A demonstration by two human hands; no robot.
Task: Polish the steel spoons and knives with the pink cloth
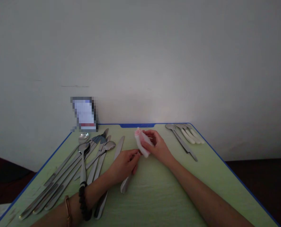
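Observation:
My right hand [156,145] is closed around a soft, folded pink and white cloth [140,138] above the middle of the table. Just left of it and lower, my left hand [127,164] has its fingers curled around a metal utensil [125,185]. One broad, shiny end sticks out below the fist; the other end runs toward the cloth, so its kind is hidden. Behind my left hand lies a table knife [120,146], partly covered by the hand. A bracelet of dark beads [83,201] and a thin bangle sit on my left wrist.
Several metal knives and spoons lie overlapping at left, including a spoon [83,151]. At right are a metal spoon [171,127], a knife [190,151] and several forks with cream handles [190,137]. A blurred phone [85,113] stands at the back left of the blue-edged green table [154,201].

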